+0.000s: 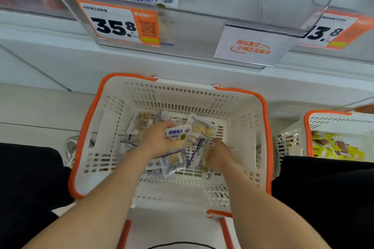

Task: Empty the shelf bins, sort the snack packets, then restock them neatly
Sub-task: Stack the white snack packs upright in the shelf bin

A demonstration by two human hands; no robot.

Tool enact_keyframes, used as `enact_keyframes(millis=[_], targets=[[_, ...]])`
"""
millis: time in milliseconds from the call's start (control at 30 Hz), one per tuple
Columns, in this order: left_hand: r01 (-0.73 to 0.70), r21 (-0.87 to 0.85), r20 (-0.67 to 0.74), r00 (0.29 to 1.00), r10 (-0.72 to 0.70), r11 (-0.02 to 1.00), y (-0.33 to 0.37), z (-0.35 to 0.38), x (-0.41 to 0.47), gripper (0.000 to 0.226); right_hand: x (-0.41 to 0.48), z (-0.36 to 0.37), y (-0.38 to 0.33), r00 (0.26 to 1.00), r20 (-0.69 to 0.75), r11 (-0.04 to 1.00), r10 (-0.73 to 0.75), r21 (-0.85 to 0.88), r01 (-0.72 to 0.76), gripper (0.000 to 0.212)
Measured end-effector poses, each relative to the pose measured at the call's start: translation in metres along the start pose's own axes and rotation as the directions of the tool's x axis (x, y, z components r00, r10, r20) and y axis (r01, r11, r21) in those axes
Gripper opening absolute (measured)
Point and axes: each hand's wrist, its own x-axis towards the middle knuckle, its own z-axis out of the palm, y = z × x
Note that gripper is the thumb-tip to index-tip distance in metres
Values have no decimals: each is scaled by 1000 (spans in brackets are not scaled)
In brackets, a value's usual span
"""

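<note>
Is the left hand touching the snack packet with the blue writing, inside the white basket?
Touching. The head view shows the left hand gripping the packet with blue writing, its fingers curled round it, inside the basket.

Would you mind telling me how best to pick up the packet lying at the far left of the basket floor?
Probably pinch its near edge, coming straight down. The far-left packet lies roughly flat, the basket walls block sideways approaches, and the left hand beside it holds a labelled packet.
</note>
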Motion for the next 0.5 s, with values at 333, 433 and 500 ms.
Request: enact_keyframes(millis=[333,433,500], targets=[[24,-57,-141,989,-32,998,-16,-4,9,32,7,10,-8,988,145,995,-51,-76,63,6],[20,-77,-172,985,-33,997,-12,-9,1,38,-2,1,-24,996,37,975,-83,210,73,13],[34,-79,-201,978,-50,996,-8,-13,-9,41,-4,-8,-32,999,-32,964,-35,263,43,25]])
